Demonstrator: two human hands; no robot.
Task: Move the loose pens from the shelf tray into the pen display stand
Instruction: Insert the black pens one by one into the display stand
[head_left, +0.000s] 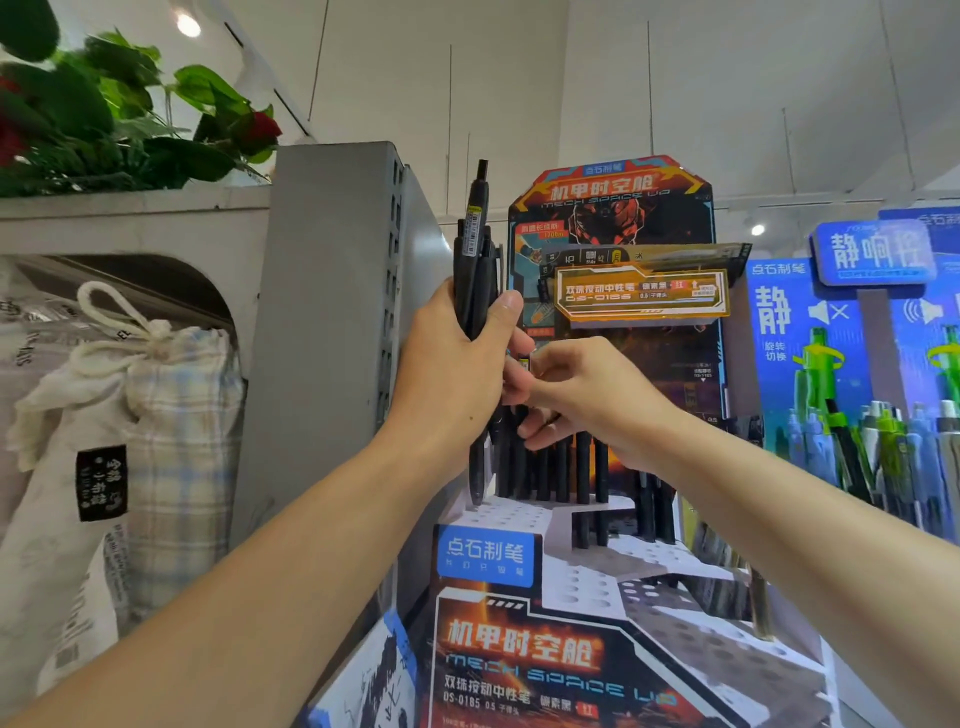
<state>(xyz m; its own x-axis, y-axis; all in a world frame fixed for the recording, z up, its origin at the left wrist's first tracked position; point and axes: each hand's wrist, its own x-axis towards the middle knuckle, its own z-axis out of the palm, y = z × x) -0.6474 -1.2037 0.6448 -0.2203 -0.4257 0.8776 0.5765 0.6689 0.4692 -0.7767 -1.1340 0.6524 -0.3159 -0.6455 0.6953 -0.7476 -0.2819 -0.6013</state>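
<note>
Mid-transfer: left hand (457, 374) grips a bundle of black pens (475, 270) upright, held just left of the pen display stand (587, 561). Right hand (587, 395) reaches across to the bundle's lower part, fingers curled as if pinching one pen out; the actual contact is hidden behind the left hand, so can't confirm what it holds

Stand: stepped white tiers with rows of holes. Far tier already has a row of black pens (561, 467) standing in it; near tiers look mostly open. Shelf tray not in view

Next move, my read: pull a single pen free, tip down, and drop it into a free hole beside the filled row. Needs alignment over a small hole with the bundle kept clear

In the way: the standing pens crowd the far row, and the orange product sign (641, 293) hangs just above them. Left: grey shelf upright (332, 312), drawstring bag (156, 395), plant (104, 119) on top. Right: blue pen display (852, 364), well clear
</note>
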